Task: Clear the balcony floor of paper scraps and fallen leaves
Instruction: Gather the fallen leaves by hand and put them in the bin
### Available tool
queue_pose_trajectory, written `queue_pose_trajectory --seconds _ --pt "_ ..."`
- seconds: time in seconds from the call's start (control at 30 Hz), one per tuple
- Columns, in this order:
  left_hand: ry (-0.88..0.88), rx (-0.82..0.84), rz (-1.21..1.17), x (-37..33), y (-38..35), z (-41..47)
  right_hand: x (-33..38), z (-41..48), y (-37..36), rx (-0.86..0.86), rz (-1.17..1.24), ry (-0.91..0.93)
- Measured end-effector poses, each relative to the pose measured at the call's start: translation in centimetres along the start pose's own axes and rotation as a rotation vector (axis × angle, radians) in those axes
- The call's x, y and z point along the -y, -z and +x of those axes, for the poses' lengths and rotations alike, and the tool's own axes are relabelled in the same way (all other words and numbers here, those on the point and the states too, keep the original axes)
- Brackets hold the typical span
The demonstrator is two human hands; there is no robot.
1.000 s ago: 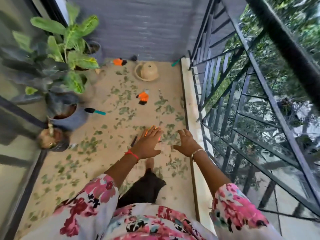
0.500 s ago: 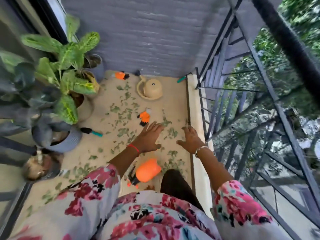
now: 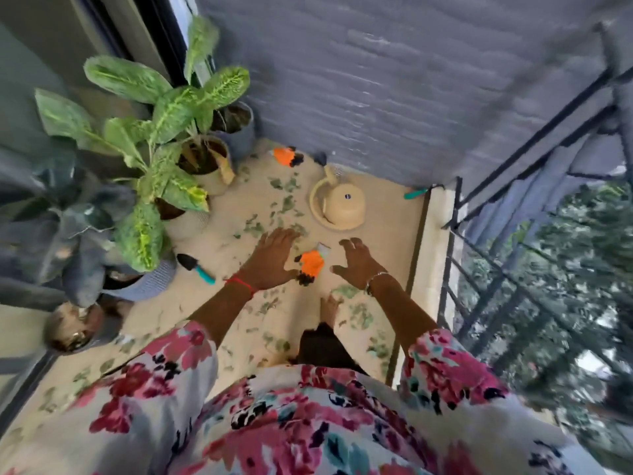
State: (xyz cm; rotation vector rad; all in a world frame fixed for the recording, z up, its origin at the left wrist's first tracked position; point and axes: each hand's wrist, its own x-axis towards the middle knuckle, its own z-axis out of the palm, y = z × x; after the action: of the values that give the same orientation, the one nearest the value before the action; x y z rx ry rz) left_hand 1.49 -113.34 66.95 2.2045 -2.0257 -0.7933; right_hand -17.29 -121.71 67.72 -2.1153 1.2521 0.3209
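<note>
Balcony floor [image 3: 387, 207] lies strewn with fallen leaves [image 3: 356, 315] along its whole length. Left hand [image 3: 274, 258] and right hand [image 3: 356, 265] hover above it, fingers [image 3: 284, 234] spread wide, holding nothing. One thick clump sits just below the right wrist, toward the floor's right edge; that hand looks nearer.

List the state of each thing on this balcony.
Left hand: open, fingers straight, holding nothing.
Right hand: open, fingers spread, holding nothing.
Leaves: scattered over the floor, uncollected.
Near glove: lying on the floor between the hands.
Far glove: lying by the wall.
Beige can: on the floor, seemingly tipped.
Trowel: lying beside a pot.
Potted plants: upright.
</note>
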Motion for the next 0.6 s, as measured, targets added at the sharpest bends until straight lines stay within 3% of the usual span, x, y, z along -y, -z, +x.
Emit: queue_pose_trajectory --seconds 0.13,0.33,0.6 --pt "0.084 0.046 -0.027 0.2 3.6 5.9 0.1 7.2 5.5 0.076 -0.054 0.092" --pt "0.121 -0.078 -0.171 1.9 8.0 12.7 1.5 15.6 11.5 0.094 -0.079 0.164" --pt "0.207 -0.12 -0.213 8.8 11.5 20.4 5.1 26.3 13.4 0.114 0.019 0.216"
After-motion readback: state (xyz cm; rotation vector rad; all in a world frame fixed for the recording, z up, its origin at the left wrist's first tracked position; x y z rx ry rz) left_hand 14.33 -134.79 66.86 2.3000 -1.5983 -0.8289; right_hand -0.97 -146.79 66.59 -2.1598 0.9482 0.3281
